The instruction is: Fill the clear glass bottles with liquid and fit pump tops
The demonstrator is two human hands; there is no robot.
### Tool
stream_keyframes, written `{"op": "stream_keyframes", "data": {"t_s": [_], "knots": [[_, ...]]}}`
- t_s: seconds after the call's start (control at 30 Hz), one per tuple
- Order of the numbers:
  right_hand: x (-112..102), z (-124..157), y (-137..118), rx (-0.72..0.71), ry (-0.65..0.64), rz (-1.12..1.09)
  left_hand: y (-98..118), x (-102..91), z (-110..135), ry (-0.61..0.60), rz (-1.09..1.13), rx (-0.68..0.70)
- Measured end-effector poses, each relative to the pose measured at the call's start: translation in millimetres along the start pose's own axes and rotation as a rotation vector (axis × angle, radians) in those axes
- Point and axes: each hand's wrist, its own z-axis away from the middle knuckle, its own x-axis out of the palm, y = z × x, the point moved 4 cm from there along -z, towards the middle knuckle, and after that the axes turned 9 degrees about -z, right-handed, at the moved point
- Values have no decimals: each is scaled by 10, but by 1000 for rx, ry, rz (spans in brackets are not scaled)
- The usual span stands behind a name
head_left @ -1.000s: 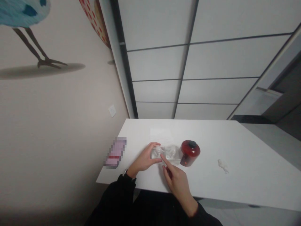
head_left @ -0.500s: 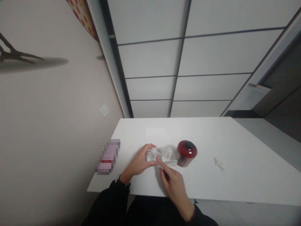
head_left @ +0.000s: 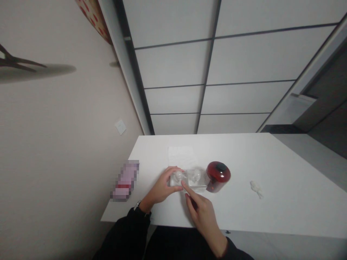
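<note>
A clear plastic package (head_left: 197,182) with rounded bulges lies on the white table. My left hand (head_left: 162,186) grips its left end, with the thumb along the near side and the fingers along the far side. The extended index fingertip of my right hand (head_left: 202,207) touches the package's near edge, close to my left thumb. The other right fingers are partly curled, with nothing visible in them. Close against the package's right end stands a red, see-through round container (head_left: 218,177) with a black top. What the package holds is too blurred to make out.
A sheet of white paper (head_left: 180,155) lies behind the package. At the table's left edge is a pixelated pink item (head_left: 126,180). A crumpled whitish piece (head_left: 256,189) rests to the right. A wall with a socket (head_left: 120,127) borders the left side of the table (head_left: 284,206).
The view has shifted slightly, so the hands, package and red container appear a little further right. My hands keep nearly the same pose on the package.
</note>
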Motion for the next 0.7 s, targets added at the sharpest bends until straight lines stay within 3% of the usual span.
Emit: {"op": "stream_keyframes", "data": {"t_s": [0.7], "knots": [[22,14,51,25,-14,-28,12,-25,-58,-50,13,-14]]}}
